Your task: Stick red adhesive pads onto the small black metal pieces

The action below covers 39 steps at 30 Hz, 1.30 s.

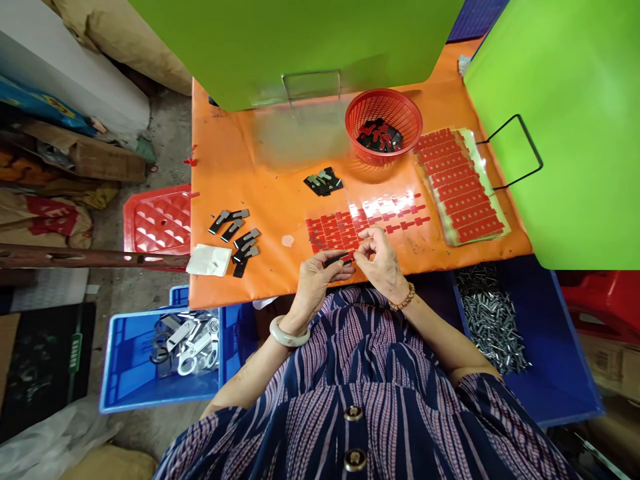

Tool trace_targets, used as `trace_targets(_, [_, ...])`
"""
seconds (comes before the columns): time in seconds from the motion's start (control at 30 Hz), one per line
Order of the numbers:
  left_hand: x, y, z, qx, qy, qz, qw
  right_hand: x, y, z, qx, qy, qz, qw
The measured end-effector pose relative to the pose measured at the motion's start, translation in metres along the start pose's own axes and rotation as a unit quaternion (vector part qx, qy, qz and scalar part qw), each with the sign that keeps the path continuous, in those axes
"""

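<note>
My left hand is closed around a small black piece with a red sticker at the near edge of the orange table. Touching it from the right, my right hand pinches with thumb and fingertips at the same piece. Just beyond the hands lies a clear sheet of red stickers. More black-and-silver pieces lie to the left, and a small pile of black pieces sits further back.
A red basket holding finished black-and-red pieces stands at the back. Stacked sticker sheets lie right. Green panels rise behind and right. Blue bins hold metal parts at left and small metal pins at right.
</note>
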State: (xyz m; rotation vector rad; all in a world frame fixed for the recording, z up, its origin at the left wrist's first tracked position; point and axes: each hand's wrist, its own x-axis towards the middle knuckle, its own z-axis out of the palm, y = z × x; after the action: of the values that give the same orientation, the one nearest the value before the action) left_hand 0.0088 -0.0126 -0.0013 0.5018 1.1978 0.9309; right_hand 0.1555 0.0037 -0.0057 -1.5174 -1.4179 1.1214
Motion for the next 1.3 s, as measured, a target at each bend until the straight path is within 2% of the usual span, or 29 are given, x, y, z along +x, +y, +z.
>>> trace_targets(0.4, [-0.002,0.000,0.000,0.001,0.006,0.009,1.000,-0.001,0.003,0.004,-0.034,0.009,-0.022,0.999])
trace_targets(0.7, [-0.005,-0.001,0.004,0.012,0.033,0.035,0.999,-0.002,0.005,0.008,-0.078,0.010,-0.035,0.996])
trace_targets(0.9, [-0.002,-0.001,-0.001,0.007,0.042,0.045,0.998,0.003,0.012,0.003,-0.174,0.041,-0.094,0.980])
trace_targets(1.0, [-0.001,0.003,-0.004,0.000,0.040,0.032,0.999,0.008,0.015,-0.008,-0.118,0.032,-0.083,0.989])
trace_targets(1.1, [-0.001,0.008,-0.005,-0.004,0.035,0.022,0.999,0.012,0.014,-0.015,-0.010,-0.037,-0.019,0.999])
trace_targets(1.2, [-0.001,0.009,-0.006,-0.007,0.028,0.014,0.999,0.012,0.008,-0.013,0.067,-0.096,0.039,0.992])
trace_targets(1.3, [-0.001,0.009,-0.006,-0.012,0.021,0.013,1.000,0.012,0.005,-0.005,0.097,-0.128,0.048,0.986])
